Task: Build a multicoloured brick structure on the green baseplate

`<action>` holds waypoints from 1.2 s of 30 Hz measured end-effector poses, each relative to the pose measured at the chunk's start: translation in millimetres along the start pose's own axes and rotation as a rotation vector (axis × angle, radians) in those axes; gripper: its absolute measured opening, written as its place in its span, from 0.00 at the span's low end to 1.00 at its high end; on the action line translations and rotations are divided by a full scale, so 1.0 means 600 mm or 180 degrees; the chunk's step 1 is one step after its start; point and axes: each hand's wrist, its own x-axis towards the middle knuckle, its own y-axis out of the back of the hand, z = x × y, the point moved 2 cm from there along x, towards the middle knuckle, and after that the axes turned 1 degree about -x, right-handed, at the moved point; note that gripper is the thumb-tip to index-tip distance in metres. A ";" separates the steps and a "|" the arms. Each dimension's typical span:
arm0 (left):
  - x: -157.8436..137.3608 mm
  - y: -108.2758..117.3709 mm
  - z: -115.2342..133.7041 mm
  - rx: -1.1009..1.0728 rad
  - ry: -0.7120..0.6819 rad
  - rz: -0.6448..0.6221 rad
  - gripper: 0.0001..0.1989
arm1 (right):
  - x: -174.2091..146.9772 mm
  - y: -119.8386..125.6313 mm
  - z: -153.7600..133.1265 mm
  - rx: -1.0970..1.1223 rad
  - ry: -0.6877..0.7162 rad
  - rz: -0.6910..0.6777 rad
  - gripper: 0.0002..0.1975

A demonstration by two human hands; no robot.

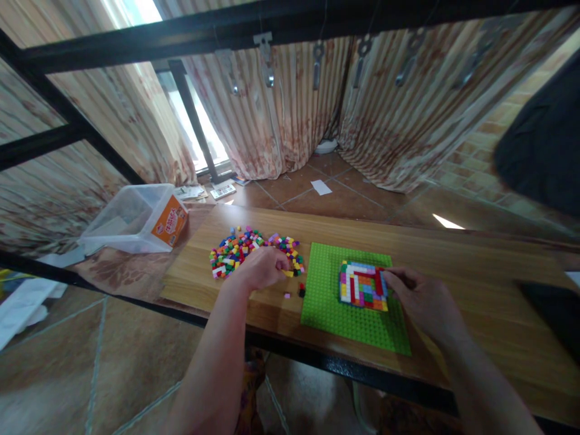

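My left hand (265, 266) is closed at the right edge of a heap of small coloured toy bricks (231, 251). A yellow brick (288, 273) shows just under its fingertips; whether they grip it I cannot tell. On a green studded baseplate (353, 335) is a low, many-coloured toy-brick build (362, 287), roughly square, with red, white and blue rows on top. My right hand (426, 302) comes in from the right, thumb and forefinger pinched on the build's right edge near a red brick.
Between heap and baseplate, a pink brick (287, 295) and a few dark and red bricks (301, 290) lie on the wooden table (267, 311). A clear plastic bin (131, 217) with an orange label stands at the left. A dark flat object (550, 311) lies far right.
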 end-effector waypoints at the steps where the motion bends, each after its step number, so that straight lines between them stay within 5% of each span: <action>1: 0.000 -0.001 0.005 0.0053 -0.0013 -0.0015 0.08 | 0.000 0.000 -0.001 0.0026 0.0009 0.0009 0.18; 11: 0.002 -0.004 0.022 0.0498 0.0036 -0.0063 0.09 | 0.000 -0.002 -0.001 -0.0003 0.0108 0.0015 0.18; 26: 0.009 -0.006 0.024 -0.0366 -0.0675 0.0232 0.05 | -0.002 0.005 -0.012 0.0252 0.0109 0.0083 0.16; 36: 0.033 -0.061 0.110 -0.1391 -0.0893 0.0416 0.07 | -0.008 0.006 -0.029 0.0910 0.0519 0.0527 0.13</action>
